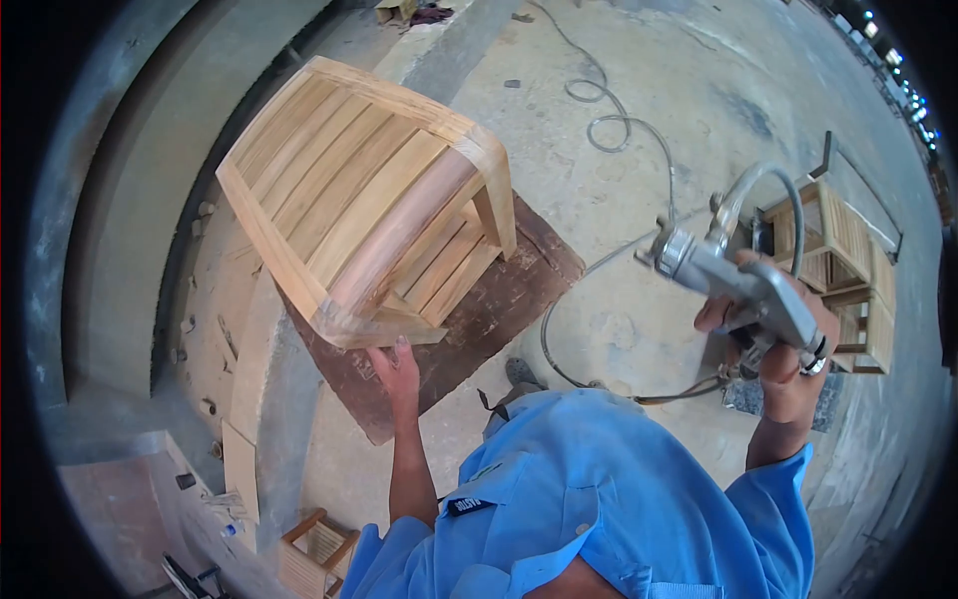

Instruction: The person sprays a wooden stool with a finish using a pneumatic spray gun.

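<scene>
A slatted wooden side table (339, 180) with rounded corners and a lower slatted shelf stands on a brown board (534, 250), left of centre. My left hand (397, 371) grips its near edge at the lower corner, with some fingertips hidden against the wood. Over on the right, my right hand (793, 349) is wrapped round the handle of a metal spray gun (758, 295). The gun's nozzle points left, toward the table but well apart from it. A clear hose loops from the gun, and no spray is visible.
A long hose (611, 118) coils across the concrete floor. Further slatted wooden tables (848, 235) stand at the right, behind my right hand. A smaller wooden piece (317, 549) sits at the lower left. Concrete ledges (150, 200) run along the left side.
</scene>
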`<move>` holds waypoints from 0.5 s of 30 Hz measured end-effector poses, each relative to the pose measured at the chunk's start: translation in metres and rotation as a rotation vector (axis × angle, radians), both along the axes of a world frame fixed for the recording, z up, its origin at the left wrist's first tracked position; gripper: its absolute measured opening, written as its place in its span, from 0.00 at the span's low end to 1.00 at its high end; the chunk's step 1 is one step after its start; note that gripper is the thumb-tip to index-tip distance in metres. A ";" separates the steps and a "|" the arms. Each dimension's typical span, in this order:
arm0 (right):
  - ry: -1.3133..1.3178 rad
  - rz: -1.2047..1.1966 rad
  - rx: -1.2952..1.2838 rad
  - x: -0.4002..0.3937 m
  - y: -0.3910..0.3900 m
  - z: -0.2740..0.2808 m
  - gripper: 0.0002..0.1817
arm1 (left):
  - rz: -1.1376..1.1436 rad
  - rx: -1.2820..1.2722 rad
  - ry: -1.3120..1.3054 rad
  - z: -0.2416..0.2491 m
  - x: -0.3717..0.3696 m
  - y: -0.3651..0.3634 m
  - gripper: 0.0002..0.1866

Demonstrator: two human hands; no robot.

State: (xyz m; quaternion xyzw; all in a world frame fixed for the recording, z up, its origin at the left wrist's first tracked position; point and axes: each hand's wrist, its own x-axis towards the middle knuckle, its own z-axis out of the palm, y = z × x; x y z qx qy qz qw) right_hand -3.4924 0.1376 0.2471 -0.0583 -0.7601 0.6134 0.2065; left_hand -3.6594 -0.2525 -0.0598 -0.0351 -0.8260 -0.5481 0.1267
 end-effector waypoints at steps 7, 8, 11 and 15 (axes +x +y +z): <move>-0.192 0.000 0.275 -0.005 -0.008 -0.035 0.38 | 0.120 -0.001 0.023 -0.014 -0.011 0.011 0.20; -0.228 -0.016 0.262 -0.001 -0.008 -0.046 0.38 | 0.151 -0.003 0.060 -0.009 -0.011 0.017 0.20; -0.281 -0.063 0.192 0.005 -0.009 -0.061 0.37 | 0.167 0.040 0.092 0.014 -0.024 0.016 0.19; -0.123 -0.068 0.176 -0.009 -0.006 -0.073 0.37 | 0.179 0.029 0.217 0.090 -0.079 0.011 0.20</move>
